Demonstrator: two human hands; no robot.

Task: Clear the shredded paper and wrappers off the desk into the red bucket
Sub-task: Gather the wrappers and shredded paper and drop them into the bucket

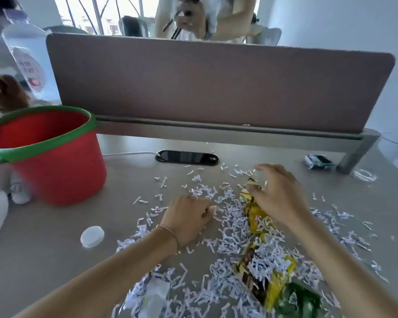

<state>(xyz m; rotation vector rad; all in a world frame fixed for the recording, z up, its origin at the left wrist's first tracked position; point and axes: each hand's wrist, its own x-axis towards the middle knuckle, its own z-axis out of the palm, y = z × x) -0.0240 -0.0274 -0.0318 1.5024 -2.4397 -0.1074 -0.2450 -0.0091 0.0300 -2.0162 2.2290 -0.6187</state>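
Note:
White shredded paper (pixel 230 228) lies scattered over the grey desk (pixel 55 260), thickest near the front. A yellow wrapper (pixel 260 216) stretches through the shreds, and my right hand (pixel 278 193) pinches its far end with fingers closed on it. My left hand (pixel 189 216) rests palm down on the shreds with fingers curled; I cannot see whether it holds any. A green wrapper (pixel 299 299) and a clear plastic wrapper (pixel 154 297) lie at the front. The red bucket (pixel 55 157) with a green rim stands at the left, open side up.
A pink divider panel (pixel 216 81) closes off the desk's back. A black cable port (pixel 186 157) sits below it. A white cap (pixel 92 236), a small crumpled packet (pixel 318 161) and bottles (pixel 30 56) at the far left are also here. A person stands behind the divider.

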